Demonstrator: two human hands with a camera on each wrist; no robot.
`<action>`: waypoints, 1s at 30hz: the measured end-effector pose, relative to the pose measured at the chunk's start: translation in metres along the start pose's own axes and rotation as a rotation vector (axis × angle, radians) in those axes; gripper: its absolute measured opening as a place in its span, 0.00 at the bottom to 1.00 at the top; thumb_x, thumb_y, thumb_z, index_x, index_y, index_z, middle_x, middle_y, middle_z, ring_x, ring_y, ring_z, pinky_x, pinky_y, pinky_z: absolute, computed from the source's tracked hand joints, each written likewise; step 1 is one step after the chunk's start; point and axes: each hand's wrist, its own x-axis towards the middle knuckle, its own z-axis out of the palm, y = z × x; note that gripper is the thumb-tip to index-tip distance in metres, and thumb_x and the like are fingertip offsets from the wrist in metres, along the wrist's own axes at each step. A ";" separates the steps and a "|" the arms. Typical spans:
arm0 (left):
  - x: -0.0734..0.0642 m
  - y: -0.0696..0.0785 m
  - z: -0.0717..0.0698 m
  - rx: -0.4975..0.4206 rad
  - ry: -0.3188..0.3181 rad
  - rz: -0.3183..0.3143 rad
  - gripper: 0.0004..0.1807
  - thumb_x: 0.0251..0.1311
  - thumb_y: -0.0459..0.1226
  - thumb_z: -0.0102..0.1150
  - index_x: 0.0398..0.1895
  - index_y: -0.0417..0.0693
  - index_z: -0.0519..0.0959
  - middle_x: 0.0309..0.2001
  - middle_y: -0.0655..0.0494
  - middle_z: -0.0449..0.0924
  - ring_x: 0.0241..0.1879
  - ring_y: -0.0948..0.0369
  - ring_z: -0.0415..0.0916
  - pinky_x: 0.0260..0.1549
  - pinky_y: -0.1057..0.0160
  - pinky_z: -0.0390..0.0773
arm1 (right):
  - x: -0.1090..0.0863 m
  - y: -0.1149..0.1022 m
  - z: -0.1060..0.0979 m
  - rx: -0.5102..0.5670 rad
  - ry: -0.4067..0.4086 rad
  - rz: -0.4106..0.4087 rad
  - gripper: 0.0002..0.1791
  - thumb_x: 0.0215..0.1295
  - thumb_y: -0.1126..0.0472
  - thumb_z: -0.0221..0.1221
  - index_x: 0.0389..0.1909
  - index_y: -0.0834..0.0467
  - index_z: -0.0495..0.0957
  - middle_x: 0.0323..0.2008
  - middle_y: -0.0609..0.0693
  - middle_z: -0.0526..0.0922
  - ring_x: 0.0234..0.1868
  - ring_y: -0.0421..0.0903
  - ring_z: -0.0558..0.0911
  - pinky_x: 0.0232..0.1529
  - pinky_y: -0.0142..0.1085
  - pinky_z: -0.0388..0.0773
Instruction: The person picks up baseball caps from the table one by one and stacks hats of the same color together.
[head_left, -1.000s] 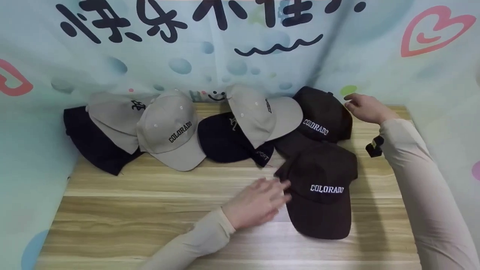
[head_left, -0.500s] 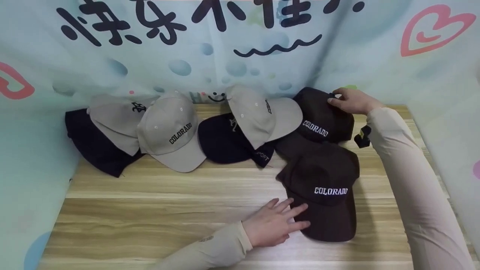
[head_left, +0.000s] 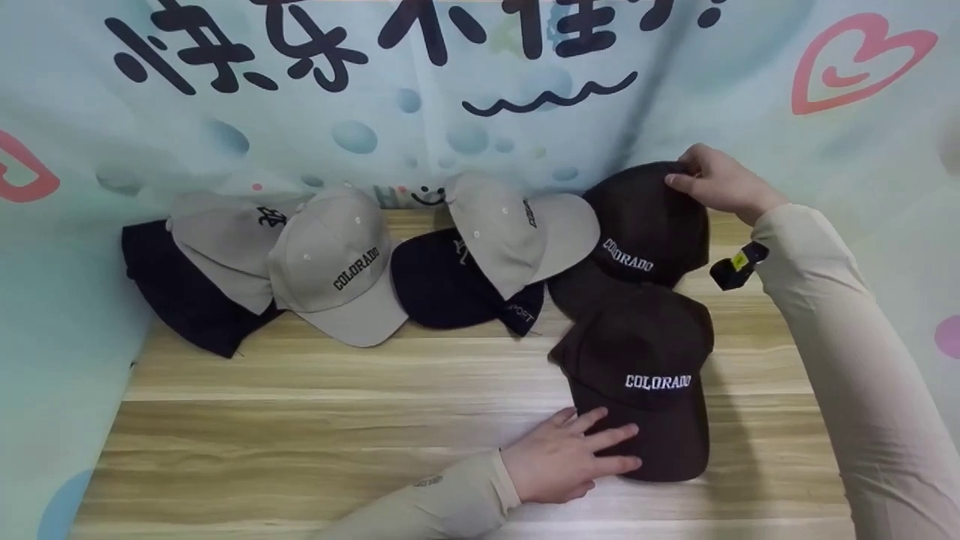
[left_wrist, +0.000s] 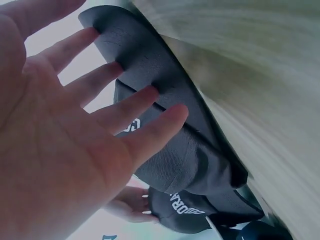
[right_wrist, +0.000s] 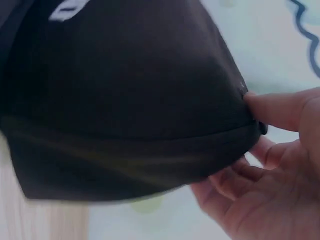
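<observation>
My left hand lies with fingers spread, fingertips on the brim of the front dark brown COLORADO baseball cap. In the left wrist view those straight fingers reach across the brim of that cap. At the back right, my right hand pinches the crown top of a second dark brown COLORADO baseball cap. The right wrist view shows thumb and fingers gripping the end of this cap's crown. The front cap overlaps the lower edge of the back one.
To the left, a grey cap leans over a navy cap. Further left stand a grey COLORADO cap, another grey cap and a navy cap. A printed cloth backdrop rises behind the wooden table.
My right hand has come in from the right and taken hold of the back brown cap's crown, which is now raised slightly. My left hand has slid down and right onto the front brim.
</observation>
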 end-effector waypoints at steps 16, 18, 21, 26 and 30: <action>0.019 -0.020 -0.007 -0.037 -0.066 -0.095 0.38 0.60 0.52 0.61 0.73 0.79 0.56 0.74 0.61 0.51 0.66 0.49 0.60 0.56 0.52 0.68 | -0.040 -0.035 -0.040 -0.136 0.238 -0.165 0.20 0.70 0.57 0.50 0.56 0.66 0.68 0.50 0.67 0.75 0.41 0.55 0.71 0.46 0.42 0.66; 0.021 -0.021 -0.007 -0.049 -0.084 -0.104 0.39 0.60 0.51 0.61 0.73 0.79 0.55 0.75 0.61 0.50 0.67 0.48 0.59 0.56 0.51 0.68 | -0.046 -0.037 -0.047 -0.130 0.276 -0.166 0.19 0.69 0.58 0.51 0.54 0.65 0.70 0.45 0.62 0.76 0.37 0.49 0.70 0.40 0.35 0.65; 0.024 -0.023 -0.007 -0.076 -0.108 -0.112 0.39 0.61 0.51 0.61 0.73 0.79 0.55 0.75 0.60 0.49 0.68 0.47 0.57 0.57 0.50 0.67 | -0.054 -0.037 -0.056 -0.098 0.336 -0.170 0.15 0.66 0.60 0.52 0.49 0.64 0.71 0.37 0.51 0.76 0.32 0.43 0.69 0.35 0.30 0.62; 0.028 -0.026 -0.007 -0.096 -0.106 -0.111 0.38 0.61 0.51 0.60 0.73 0.77 0.56 0.75 0.59 0.48 0.67 0.44 0.57 0.55 0.50 0.69 | -0.068 -0.042 -0.066 -0.093 0.431 -0.188 0.13 0.63 0.62 0.53 0.46 0.64 0.73 0.33 0.36 0.74 0.33 0.39 0.69 0.34 0.25 0.63; 0.030 -0.028 -0.007 -0.084 -0.086 -0.105 0.38 0.61 0.52 0.60 0.73 0.76 0.56 0.75 0.57 0.49 0.67 0.43 0.58 0.54 0.51 0.70 | -0.078 -0.050 -0.074 -0.163 0.525 -0.269 0.13 0.61 0.64 0.53 0.44 0.66 0.74 0.32 0.33 0.72 0.31 0.34 0.69 0.33 0.23 0.62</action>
